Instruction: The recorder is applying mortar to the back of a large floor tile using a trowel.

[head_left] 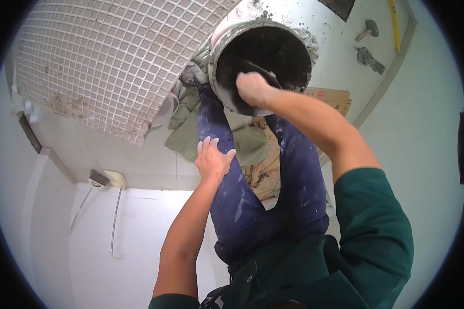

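My right hand (pixel 251 87) is closed on a trowel (pixel 258 69), whose dark blade shows inside a large round bucket (pixel 231 37) with a grimy rim and dark interior. The bucket stands upright between my feet, and part of the trowel is hidden by my fingers and the shadow. My left hand (pixel 213 157) rests with fingers spread on my left leg (pixel 232 195), on blue work trousers marked with white smears.
A white grid-patterned sheet (pixel 103 56) fills the upper left, a white container (pixel 166 110) beside it. Green cloth (pixel 183 134) and cardboard (pixel 335 100) lie underfoot. A mallet (pixel 367 29), a metal tool (pixel 368 60), a yellow bar (pixel 394 23) and long-handled tools (pixel 108 180) lie around.
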`<state>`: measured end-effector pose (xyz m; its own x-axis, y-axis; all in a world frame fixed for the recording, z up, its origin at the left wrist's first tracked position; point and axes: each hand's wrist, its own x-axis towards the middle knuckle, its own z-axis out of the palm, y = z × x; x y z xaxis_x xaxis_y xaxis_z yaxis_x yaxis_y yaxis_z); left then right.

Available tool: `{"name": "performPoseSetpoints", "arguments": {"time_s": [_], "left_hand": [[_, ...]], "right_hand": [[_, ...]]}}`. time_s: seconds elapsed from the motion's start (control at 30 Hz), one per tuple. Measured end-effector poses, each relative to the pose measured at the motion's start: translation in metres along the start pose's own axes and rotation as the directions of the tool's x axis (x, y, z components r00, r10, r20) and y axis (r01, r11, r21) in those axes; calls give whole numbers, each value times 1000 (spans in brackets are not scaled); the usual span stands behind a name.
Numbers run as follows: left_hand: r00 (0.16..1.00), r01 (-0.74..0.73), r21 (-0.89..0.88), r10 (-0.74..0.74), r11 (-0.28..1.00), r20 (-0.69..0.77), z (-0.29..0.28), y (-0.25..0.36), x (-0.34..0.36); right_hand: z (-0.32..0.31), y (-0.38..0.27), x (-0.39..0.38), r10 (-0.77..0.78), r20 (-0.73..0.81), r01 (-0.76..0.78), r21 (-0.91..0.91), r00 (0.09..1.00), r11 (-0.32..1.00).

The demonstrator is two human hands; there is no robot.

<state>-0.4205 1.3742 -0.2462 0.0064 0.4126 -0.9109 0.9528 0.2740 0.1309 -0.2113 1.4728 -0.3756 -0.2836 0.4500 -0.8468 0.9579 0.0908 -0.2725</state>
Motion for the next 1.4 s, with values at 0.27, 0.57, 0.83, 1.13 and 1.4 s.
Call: {"name": "performPoseSetpoints", "arguments": {"time_s": [0.27, 0.57, 0.83, 1.13, 1.4], "left_hand": [[1000, 4, 52, -5, 999, 23, -17, -9, 7], [998, -7, 35, 5, 999, 68, -42, -30, 7], [996, -61, 103, 53, 993, 77, -44, -33, 20], [996, -64, 169, 53, 984, 69, -31, -30, 15], [998, -39, 146, 46, 989, -44, -24, -12, -2]], "right_hand": [[12, 70, -62, 243, 556, -581, 582, 795, 568], [42, 47, 0, 238, 483, -506, 862, 843, 41], [51, 31, 12, 229, 336, -338, 941, 914, -33], [50, 39, 17, 247, 152, -146, 988, 957, -45], [58, 53, 26, 321, -348, 210, 895, 881, 394]]}}
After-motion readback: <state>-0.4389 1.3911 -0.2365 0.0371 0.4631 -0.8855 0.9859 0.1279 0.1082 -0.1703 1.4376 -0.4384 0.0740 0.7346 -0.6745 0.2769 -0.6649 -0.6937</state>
